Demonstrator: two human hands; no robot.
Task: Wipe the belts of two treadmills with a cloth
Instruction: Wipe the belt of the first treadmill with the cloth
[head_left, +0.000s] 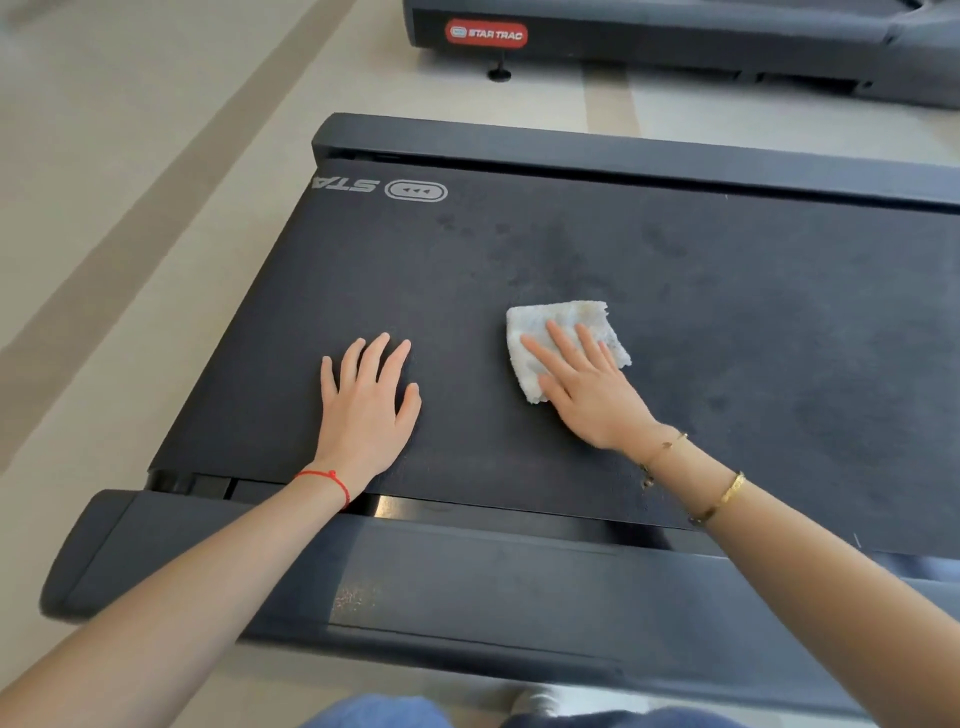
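Both hands' fingers lie straight: left hand (366, 410) on belt (727, 322), right hand (587, 395) pressing cloth (540, 322).

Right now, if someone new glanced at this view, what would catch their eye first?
Probably the white cloth at the middle of the dark treadmill belt, pressed flat under the right hand. Next, the left hand resting flat on the belt beside it, a red string at its wrist. At the top, a red Star Trac badge marks a second treadmill.
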